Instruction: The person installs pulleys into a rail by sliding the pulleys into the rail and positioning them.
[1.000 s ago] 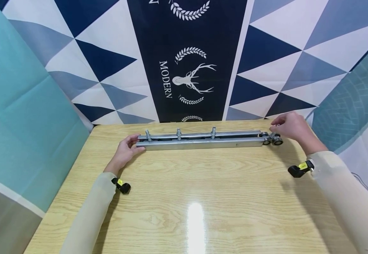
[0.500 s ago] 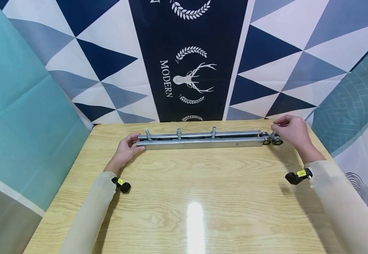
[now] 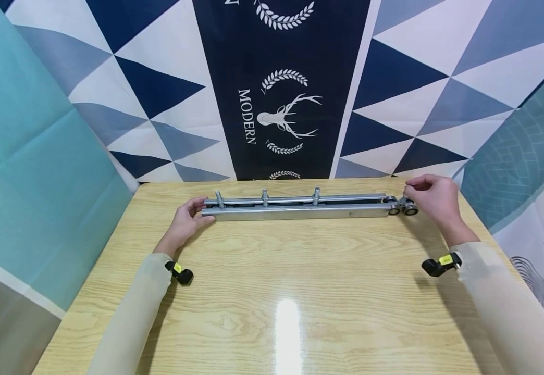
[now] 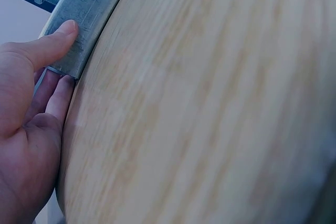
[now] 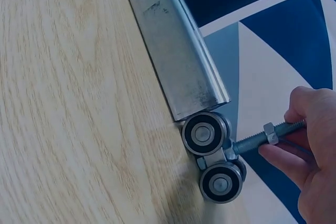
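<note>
A long metal track rail (image 3: 295,212) with a slot along its top lies across the back of the table. Several threaded bolts (image 3: 264,197) stand up out of the slot. My left hand (image 3: 184,225) grips the rail's left end, its thumb on the front face in the left wrist view and its fingers at the end. At the other end, my right hand (image 3: 436,200) pinches the threaded bolt (image 5: 254,142) of a roller trolley (image 5: 212,156). The trolley's wheels are outside the rail, the first pair right at its opening. A nut (image 5: 270,133) sits partway along that bolt.
The wood-grain table (image 3: 234,291) runs from the rail toward me. Behind it hangs a patterned cloth (image 3: 276,104) with a deer print, close to the rail. Light blue cloth (image 3: 42,156) stands at the left side. Each wrist carries a small black camera (image 3: 433,267).
My right hand has shifted slightly down and toward me, still at the trolley's bolt. The rail, the trolley and my left hand look the same.
</note>
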`<state>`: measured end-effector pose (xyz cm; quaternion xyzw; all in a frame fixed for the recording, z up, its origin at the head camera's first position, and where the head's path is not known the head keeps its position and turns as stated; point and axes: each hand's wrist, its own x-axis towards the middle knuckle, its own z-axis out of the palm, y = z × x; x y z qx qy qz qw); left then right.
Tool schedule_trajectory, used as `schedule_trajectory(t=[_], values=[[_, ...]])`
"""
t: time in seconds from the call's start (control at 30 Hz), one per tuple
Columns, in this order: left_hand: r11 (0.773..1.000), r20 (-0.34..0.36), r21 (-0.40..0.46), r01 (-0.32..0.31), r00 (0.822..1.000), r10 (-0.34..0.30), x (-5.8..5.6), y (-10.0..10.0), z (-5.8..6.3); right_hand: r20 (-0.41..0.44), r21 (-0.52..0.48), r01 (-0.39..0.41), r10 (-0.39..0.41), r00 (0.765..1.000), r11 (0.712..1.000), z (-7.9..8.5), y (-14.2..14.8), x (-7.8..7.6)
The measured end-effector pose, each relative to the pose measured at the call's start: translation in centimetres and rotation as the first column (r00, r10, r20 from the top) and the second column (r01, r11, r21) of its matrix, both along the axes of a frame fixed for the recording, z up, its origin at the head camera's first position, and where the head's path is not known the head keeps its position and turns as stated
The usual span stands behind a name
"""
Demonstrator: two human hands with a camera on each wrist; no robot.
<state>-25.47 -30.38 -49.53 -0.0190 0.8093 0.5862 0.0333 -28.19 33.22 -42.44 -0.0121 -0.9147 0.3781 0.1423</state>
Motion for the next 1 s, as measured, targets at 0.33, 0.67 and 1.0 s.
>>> schedule_trajectory(t=[0.33,0.67,1.0], values=[[1.000,0.001,-0.002,-0.002,1.000,0.002,0.1,-0.1,-0.1,-0.017,-0.029,-0.009,0.009,1.000,1.000,0.0,-0.1,0.0],[1.000,-0.009,0.002,0.001,1.000,-0.001,0.1,0.0,-0.2,-0.028,-0.018,-0.043,0.043,0.999,0.999,0.0,-1.2,-0.1],[1.000,-0.004,0.013,0.000,1.000,0.000,0.4,0.2,0.1,-0.070,-0.016,-0.086,0.085,0.994,0.996,-0.5,-1.4,-0.3]])
